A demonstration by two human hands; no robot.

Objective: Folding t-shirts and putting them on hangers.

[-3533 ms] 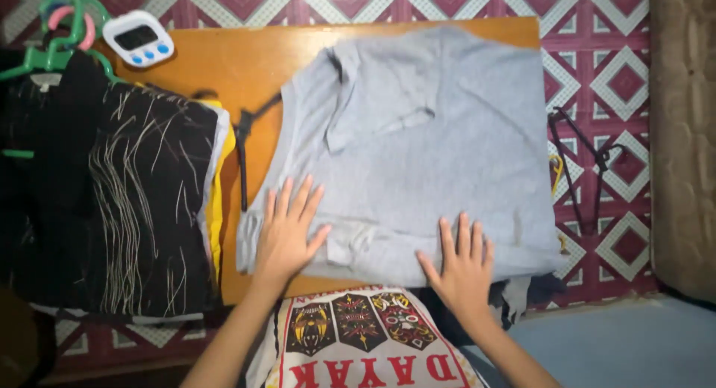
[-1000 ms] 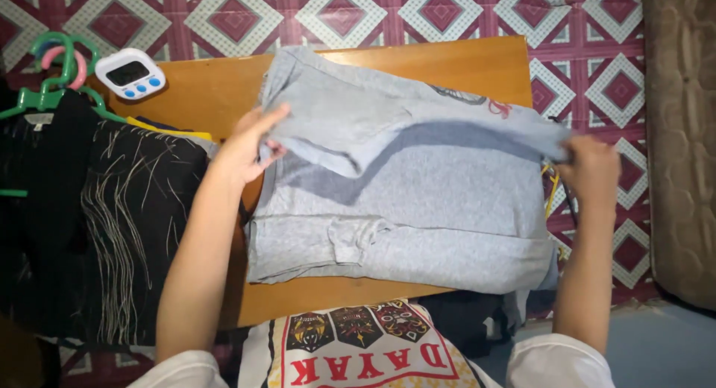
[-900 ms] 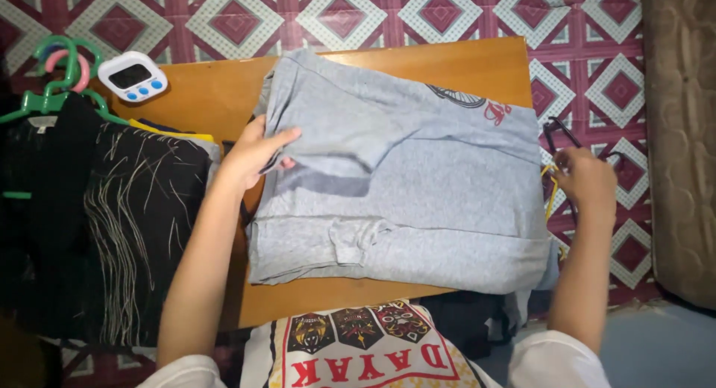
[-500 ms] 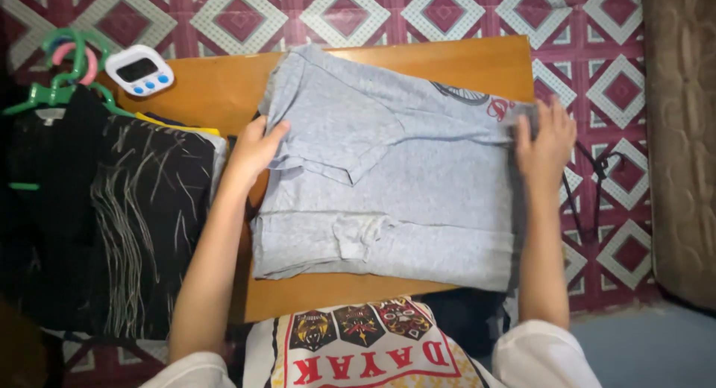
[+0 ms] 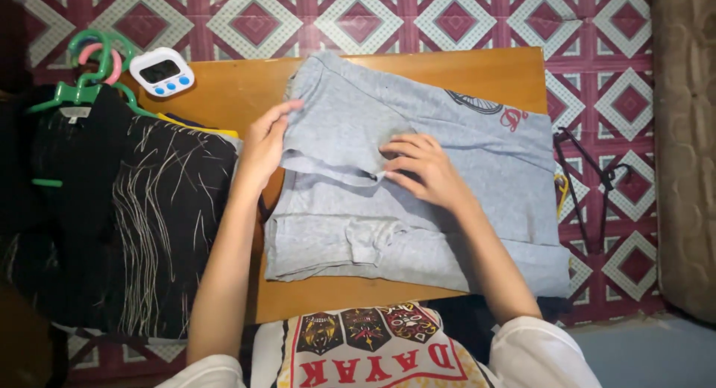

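R hand (image 5: 421, 168) moved from shirt (image 5: 462, 209) edge to sleeve.

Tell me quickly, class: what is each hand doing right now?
Left hand: closed on the left edge of the grey T-shirt, pinching it.
Right hand: open, fingers resting on the T-shirt's folded sleeve, gripping nothing.

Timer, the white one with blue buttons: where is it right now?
In the head view the white timer lies on the far left corner of the wooden table, beside the green hangers and beyond the left hand.
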